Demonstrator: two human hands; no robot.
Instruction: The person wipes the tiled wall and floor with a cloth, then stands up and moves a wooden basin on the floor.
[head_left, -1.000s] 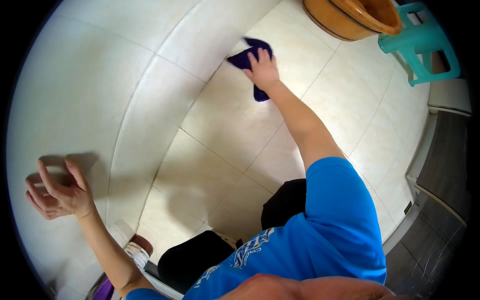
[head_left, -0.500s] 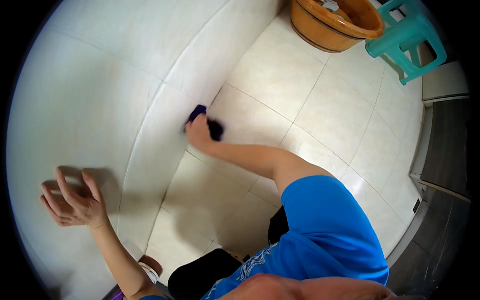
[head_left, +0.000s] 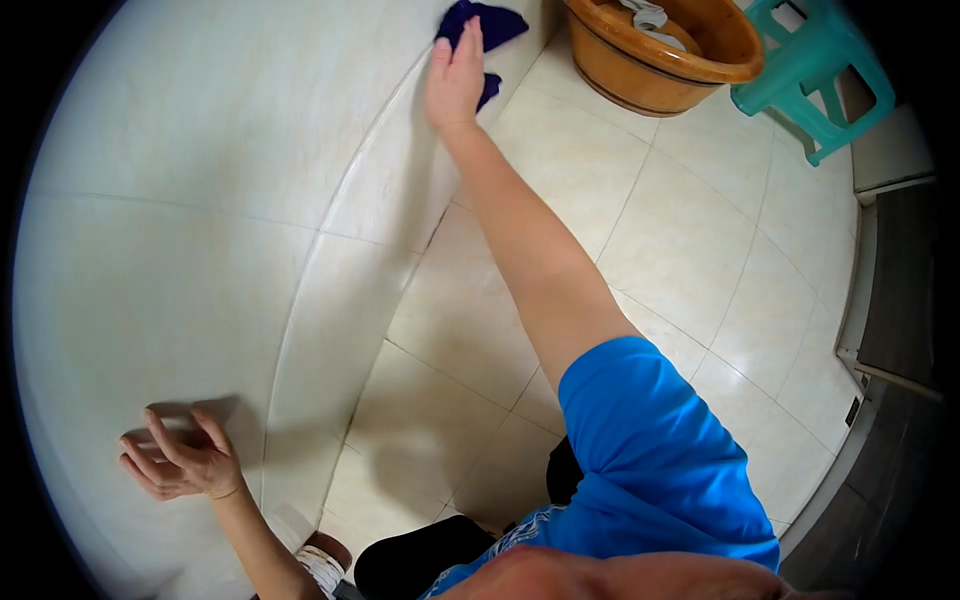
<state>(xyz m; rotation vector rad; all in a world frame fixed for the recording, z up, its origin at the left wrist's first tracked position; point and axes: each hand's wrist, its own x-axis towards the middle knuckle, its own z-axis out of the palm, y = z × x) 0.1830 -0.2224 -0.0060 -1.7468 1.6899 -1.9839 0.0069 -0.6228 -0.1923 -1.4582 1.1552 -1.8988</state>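
My right hand (head_left: 456,88) is stretched far forward, pressing a dark blue cloth (head_left: 502,26) against the tiled wall (head_left: 200,280) near a raised ledge line. One end of the cloth spreads beyond the fingertips, and another bit pokes out beside the palm. Lower on the left, my left hand (head_left: 192,464) leans on the same wall. Its fingers are spread and slightly bent, and nothing is in them.
Pale tiles cover the floor (head_left: 580,200). At the top stands a wooden tub (head_left: 640,82) with a greyish-white cloth (head_left: 648,16) in it. Beside it is a turquoise plastic stool (head_left: 800,85). Dark cabinet fronts (head_left: 900,290) line the right side.
My right hand has slid forward and up along the wall with the dark blue cloth, straightening the arm. The left hand keeps its pose on the wall; the view has shifted slightly.
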